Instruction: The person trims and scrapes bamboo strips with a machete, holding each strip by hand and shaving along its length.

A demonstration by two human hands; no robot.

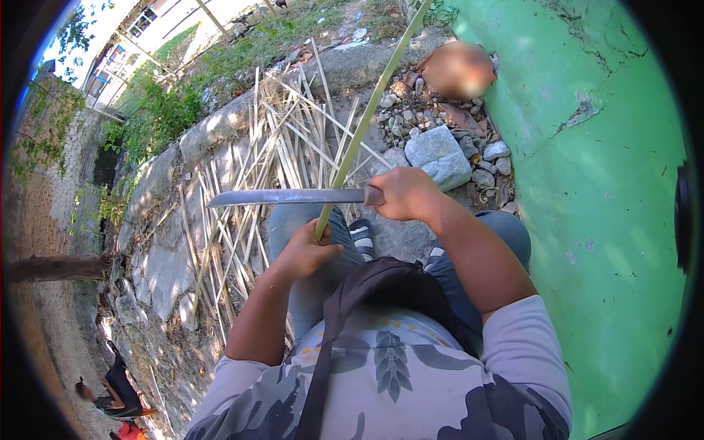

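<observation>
My right hand point(402, 195) is closed round the handle of a machete point(286, 196), whose long grey blade points left, roughly level across the view. The blade crosses a long green bamboo strip point(359, 132) and seems to touch it. Low on that strip, my left hand point(309, 248) grips its near end, just below the blade. From there the strip slants up and away to the top edge. Beyond and left of my hands, many pale split strips point(286, 139) lie in a loose, crossing pile on the ground.
A cracked green wall point(594, 220) runs along my right. Near it lie a squared grey stone block point(438, 157), rubble point(411, 110) and a blurred round object point(460, 70). A low stone kerb point(213, 136) borders the pile; at lower left is another person point(117, 389).
</observation>
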